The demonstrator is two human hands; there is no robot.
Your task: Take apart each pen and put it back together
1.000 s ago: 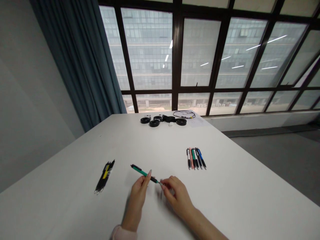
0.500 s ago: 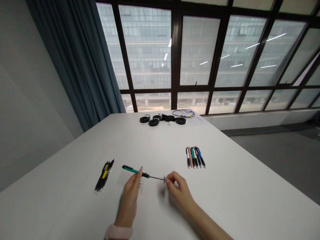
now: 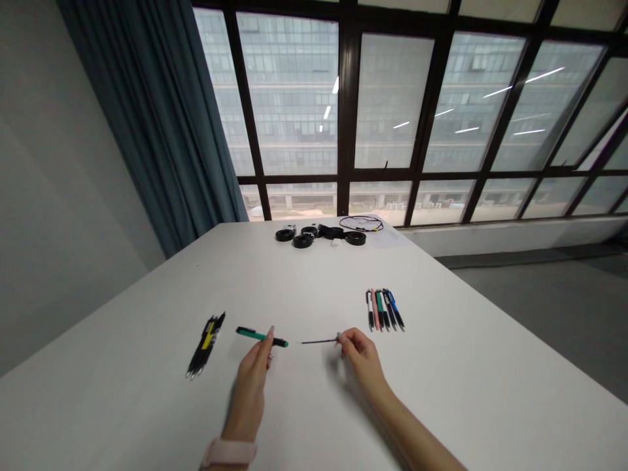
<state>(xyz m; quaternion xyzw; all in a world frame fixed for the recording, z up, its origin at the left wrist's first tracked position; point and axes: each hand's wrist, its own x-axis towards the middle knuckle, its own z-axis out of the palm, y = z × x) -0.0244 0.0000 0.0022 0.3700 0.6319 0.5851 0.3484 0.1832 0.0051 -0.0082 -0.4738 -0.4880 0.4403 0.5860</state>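
Note:
My left hand point(image 3: 256, 364) is closed on a green and black pen barrel point(image 3: 254, 334), its open end pointing right. Opposite it, my right hand point(image 3: 360, 353) pinches a thin dark pen refill point(image 3: 318, 341) by its right end. A small gap separates the refill's left tip from the barrel. What looks like a small silvery tip piece sits at the right fingertips, partly hidden. Left of my left hand lies a bundle of black pens point(image 3: 200, 356), one with yellow. A row of several pens point(image 3: 384, 310) in white, pink, green, black and blue lies beyond my right hand.
Black tape-like rolls point(image 3: 303, 241) and other small items sit at the far end of the white table point(image 3: 275, 278). A coiled black cable point(image 3: 362, 224) lies there on paper. A blue curtain point(image 3: 147, 118) and windows stand behind.
My right hand has moved right and slightly up with the refill, which is now fully out of the green barrel. My left hand has shifted slightly left with the barrel.

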